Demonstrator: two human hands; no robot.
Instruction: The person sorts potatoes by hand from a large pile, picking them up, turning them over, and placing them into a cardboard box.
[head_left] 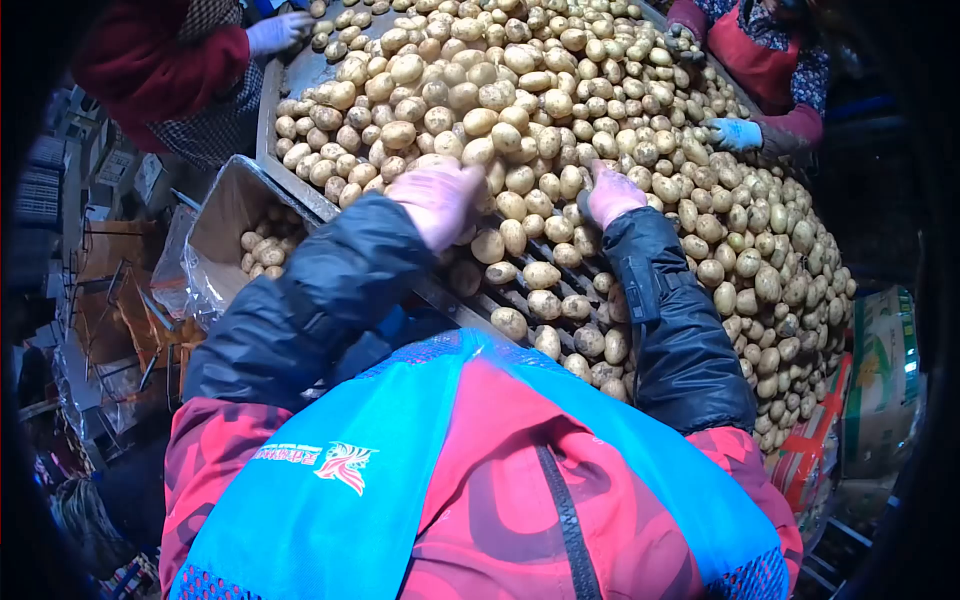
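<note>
My left hand (438, 200) is resting open on the potatoes (520, 60); my right hand (610, 195) is curling over them, its grip unclear; I reckon rolling them lightly, not squeezing, is working best

A grey metal table (300, 72) fills the frame's upper centre and right, heaped with potatoes (560, 100). At lower centre, sparser ones lie on what look like dark slats (520, 296).
</note>
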